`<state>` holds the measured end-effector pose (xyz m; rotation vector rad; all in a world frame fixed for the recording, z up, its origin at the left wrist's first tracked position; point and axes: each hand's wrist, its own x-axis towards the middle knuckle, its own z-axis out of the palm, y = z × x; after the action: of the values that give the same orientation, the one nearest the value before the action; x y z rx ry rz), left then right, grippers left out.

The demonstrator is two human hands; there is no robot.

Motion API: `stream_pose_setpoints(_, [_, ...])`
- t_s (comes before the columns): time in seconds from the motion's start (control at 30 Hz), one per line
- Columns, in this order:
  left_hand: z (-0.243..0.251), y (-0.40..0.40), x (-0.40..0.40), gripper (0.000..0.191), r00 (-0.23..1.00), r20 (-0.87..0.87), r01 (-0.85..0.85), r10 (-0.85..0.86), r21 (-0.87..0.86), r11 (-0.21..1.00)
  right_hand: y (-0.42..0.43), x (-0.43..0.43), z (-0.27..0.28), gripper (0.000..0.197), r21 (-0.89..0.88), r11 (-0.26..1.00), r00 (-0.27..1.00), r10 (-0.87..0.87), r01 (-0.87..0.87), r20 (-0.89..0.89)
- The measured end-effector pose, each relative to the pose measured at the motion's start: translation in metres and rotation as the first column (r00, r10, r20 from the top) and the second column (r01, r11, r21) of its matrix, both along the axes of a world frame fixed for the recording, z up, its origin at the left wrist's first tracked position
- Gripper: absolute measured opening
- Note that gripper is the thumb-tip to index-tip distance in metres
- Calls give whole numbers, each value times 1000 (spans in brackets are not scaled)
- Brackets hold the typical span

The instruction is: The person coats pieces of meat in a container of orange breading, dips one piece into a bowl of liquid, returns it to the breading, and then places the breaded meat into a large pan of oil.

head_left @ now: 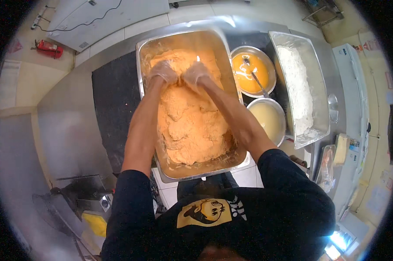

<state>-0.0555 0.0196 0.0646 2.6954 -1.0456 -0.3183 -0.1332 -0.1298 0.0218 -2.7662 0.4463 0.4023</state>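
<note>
A deep rectangular metal pan [234,70] lies lengthwise before me, holding a thick layer of orange, crumbly dough-like mixture [190,130]. My left hand [162,70], in a clear plastic glove, presses into the mixture near the pan's far end. Beside it, a short gap apart, my right hand [196,72], gloved the same way, is also down in the mixture. The fingers of both hands are largely hidden, so whether they grip any of it does not show.
Right of the pan stand a metal bowl of orange liquid [245,73] with a spoon [259,81] and a bowl of pale yellow liquid [265,119]. Beyond them is a long metal pan [319,81] of white powder. A black mat [113,104] covers part of the steel table [66,111].
</note>
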Motion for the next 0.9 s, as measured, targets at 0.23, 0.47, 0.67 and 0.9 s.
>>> stream_pose_setpoints(0.23, [51,72,-33,108,895,-432,1,116,261,965,20,-74,84,50,-7,963,962,270,-271,-27])
stream_pose_setpoints(0.47, [16,55,-167,95,977,-95,-118,189,499,859,94,-153,49,59,-212,975,994,87,-70,72])
stream_pose_setpoints(0.67, [1,43,-112,44,900,-335,-227,278,184,956,71,-103,14,47,209,927,950,-305,311,-58])
stream_pose_setpoints(0.9, [20,52,-93,36,882,-351,440,-314,374,817,30,-92,76,51,115,940,891,342,-323,-297])
